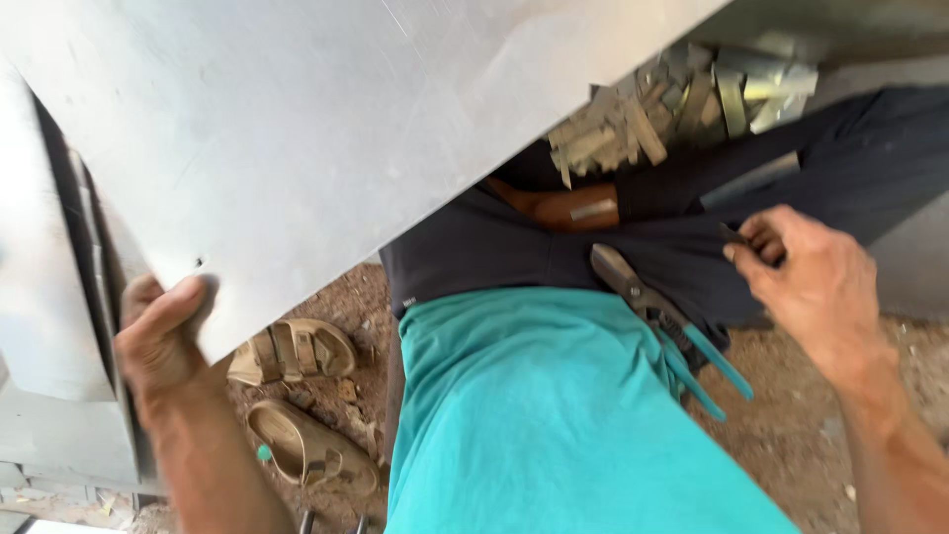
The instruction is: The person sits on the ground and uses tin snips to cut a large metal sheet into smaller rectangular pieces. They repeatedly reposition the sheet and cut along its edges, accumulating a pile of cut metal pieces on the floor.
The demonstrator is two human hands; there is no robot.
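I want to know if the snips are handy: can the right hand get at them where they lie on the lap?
Probably yes: the right hand hovers just beside the snips, which lie uncovered on the lap.

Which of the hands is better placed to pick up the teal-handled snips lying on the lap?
Probably the right hand: it hovers free beside the teal-handled snips, while the left hand grips the metal sheet.

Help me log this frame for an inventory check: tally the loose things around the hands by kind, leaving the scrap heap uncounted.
Large metal sheet, left hand gripping its lower corner: 1
Tin snips with teal handles, lying on the lap near the right hand: 1
Tan sandals on the dirt ground: 2
Pile of cut metal strips, too jumbled to count: 1
Total: 5
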